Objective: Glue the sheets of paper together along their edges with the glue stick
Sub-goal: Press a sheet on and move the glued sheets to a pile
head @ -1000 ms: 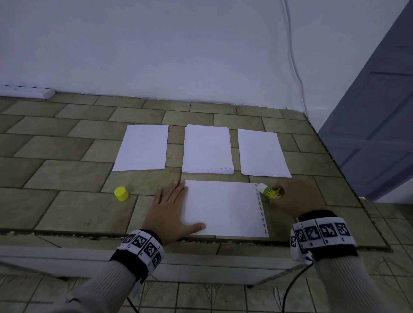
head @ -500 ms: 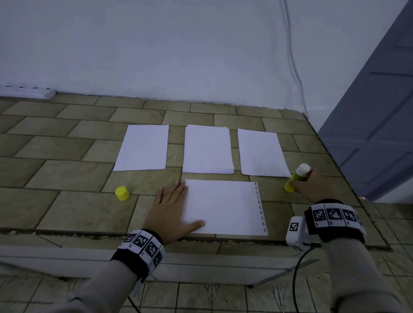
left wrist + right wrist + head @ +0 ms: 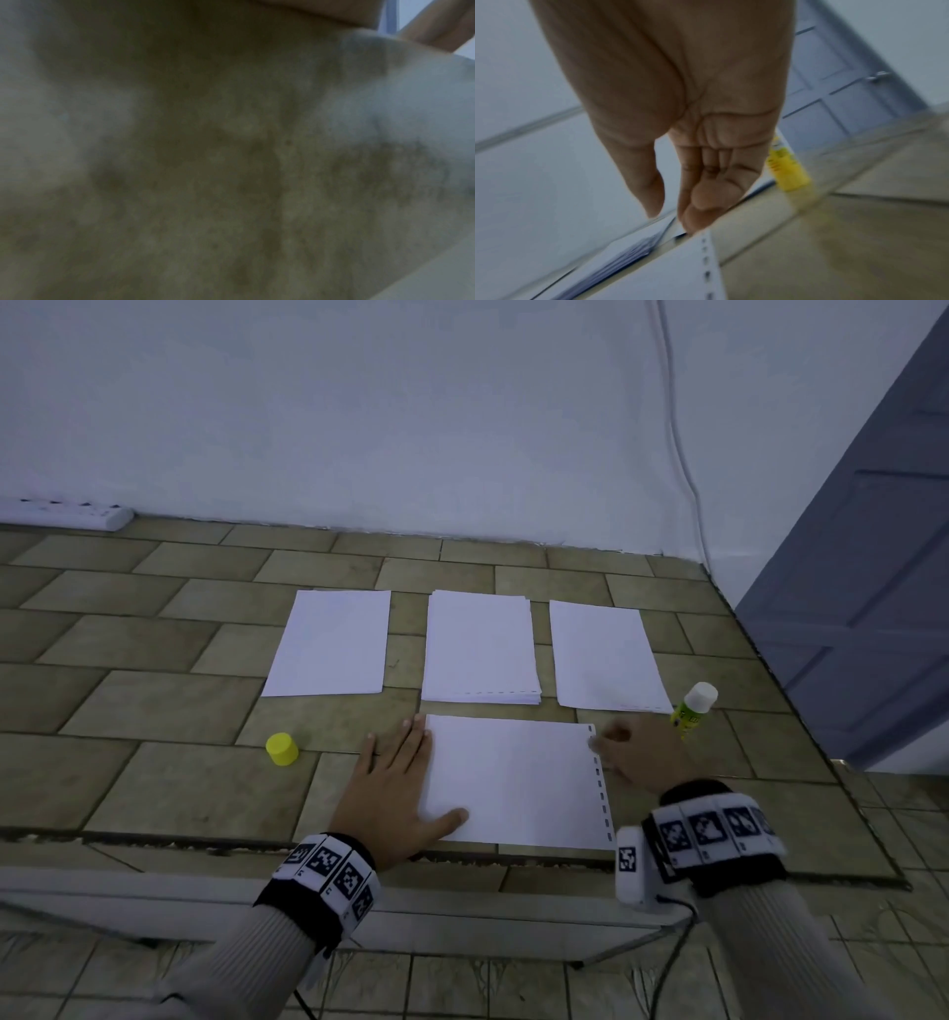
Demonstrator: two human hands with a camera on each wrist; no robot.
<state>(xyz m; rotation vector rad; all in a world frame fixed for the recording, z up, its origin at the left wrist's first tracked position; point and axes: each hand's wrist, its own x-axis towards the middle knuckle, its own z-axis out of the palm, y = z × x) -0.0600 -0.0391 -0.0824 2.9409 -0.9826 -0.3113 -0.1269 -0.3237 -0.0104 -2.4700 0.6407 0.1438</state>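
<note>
Right edge: glue stick [image 3: 693,708] stands upright near the tiled ledge [image 3: 128,762] edge, blocking reach.
Left half: bare tiles around yellow cap [image 3: 282,748].
Back edge: three paper piles [image 3: 480,647], narrow gaps between.

White power strip [image 3: 67,513] against wall (cable [image 3: 680,454] further right), blue-grey door [image 3: 873,567].

Three white paper sheets [image 3: 482,647] lie in a row behind the white punched-edge sheet [image 3: 513,783] under my left hand [image 3: 390,798]; the yellow glue stick [image 3: 693,708] stands right, the yellow plastic cap [image 3: 282,748] left.
</note>
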